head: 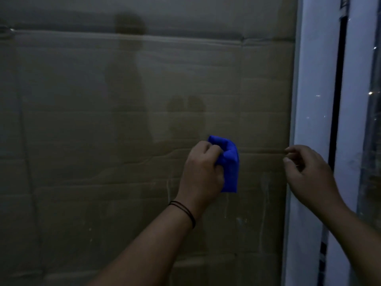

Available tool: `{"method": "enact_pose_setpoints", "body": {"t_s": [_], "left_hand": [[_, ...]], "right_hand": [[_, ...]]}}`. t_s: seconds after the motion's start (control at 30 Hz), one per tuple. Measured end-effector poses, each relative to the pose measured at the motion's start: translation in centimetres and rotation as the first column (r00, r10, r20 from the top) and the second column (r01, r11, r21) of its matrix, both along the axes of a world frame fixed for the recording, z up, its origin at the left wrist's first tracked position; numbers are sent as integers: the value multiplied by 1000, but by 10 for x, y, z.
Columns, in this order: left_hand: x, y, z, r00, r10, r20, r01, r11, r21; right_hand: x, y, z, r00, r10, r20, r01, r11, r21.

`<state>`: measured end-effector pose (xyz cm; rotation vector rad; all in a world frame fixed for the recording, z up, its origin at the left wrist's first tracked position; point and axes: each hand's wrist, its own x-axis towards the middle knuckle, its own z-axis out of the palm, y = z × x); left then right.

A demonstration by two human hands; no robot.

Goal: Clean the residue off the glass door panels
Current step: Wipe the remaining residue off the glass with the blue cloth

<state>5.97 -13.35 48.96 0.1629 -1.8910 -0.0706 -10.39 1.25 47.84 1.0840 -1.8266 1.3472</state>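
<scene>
While our left fingers (208, 150) curl tight round a folded blue cloth (229, 164), we hold that wad flat against the glass door panel (123, 120), which looks like the way to put pressure on the grime rather than just brush over it. Our left hand (201, 174) grips from the left side of the cloth, leaving most of the blue fabric free to meet the pane. Our right fingers (292, 156) are bent, with thumb and forefinger close together near the pane's right edge; whether they pinch a strip of residue or only scrape at it, we cannot tell in this dim light. We judge our right hand (309, 172) is picking at what the cloth will not lift. Pale drip streaks (266, 188) run down the glass below both hands, so cleaning is far from done. Brown cardboard (82, 182) shows behind the pane, and a white door frame (313, 100) stands to the right. We count two hands, one cloth, one black wristband (183, 209), one framed pane in front of us, and several streaks.
</scene>
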Motion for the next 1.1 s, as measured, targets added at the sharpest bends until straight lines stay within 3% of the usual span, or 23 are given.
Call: {"method": "enact_pose_setpoints", "body": {"t_s": [0.13, 0.23, 0.4, 0.7, 0.9, 1.0, 1.1], "left_hand": [[49, -28, 4, 958, 139, -251, -137, 990, 25], [71, -51, 4, 921, 268, -284, -251, 963, 95], [43, -47, 2, 951, 238, -200, -252, 967, -44], [-39, 9, -18, 998, 19, -56, -31, 976, -217], [-73, 27, -26, 995, -16, 96, 40, 968, -249], [-83, 32, -34, 973, -15, 232, 86, 950, -299], [-92, 40, -48, 890, 19, 456, 128, 948, -290]], "right_hand": [[-3, 7, -1, 999, -34, 30, 35, 998, -49], [-6, 7, -4, 998, -39, 48, 41, 998, -40], [-10, 5, -6, 997, -56, 52, 58, 997, -42], [-14, 4, -9, 998, -5, 66, 11, 996, -86], [-22, 7, -5, 941, 187, 282, -138, 973, -184], [-27, 10, -4, 909, 232, 347, -165, 963, -212], [-27, 12, -3, 897, 239, 373, -178, 966, -189]]}}
